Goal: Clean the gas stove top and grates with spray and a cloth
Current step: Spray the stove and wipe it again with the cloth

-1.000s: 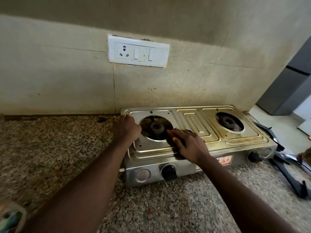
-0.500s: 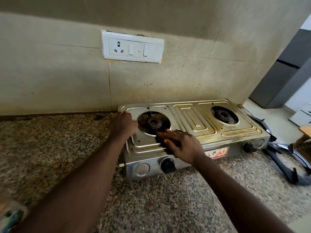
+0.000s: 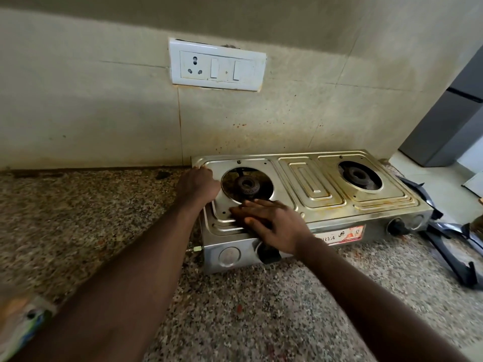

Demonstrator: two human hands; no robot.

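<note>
Two-burner steel gas stove (image 3: 311, 202) sits at back edge of granite counter (image 3: 235, 309), against stained wall. My left hand (image 3: 197, 185) curled on stove's back-left corner, beside left burner (image 3: 247, 185); whether it grips anything, can't tell. My right hand (image 3: 271, 226) flat, fingers together, pressing on front of top plate below that burner. Dark patch under palm, maybe cloth, hard to tell. Left knob (image 3: 268, 254) half hidden by wrist. Removed black grates (image 3: 454, 236) lie near counter's right edge, cut off by frame. Switch plate (image 3: 218, 65) on wall above. Blurred colourful object (image 3: 18, 325) at bottom-left corner.
</note>
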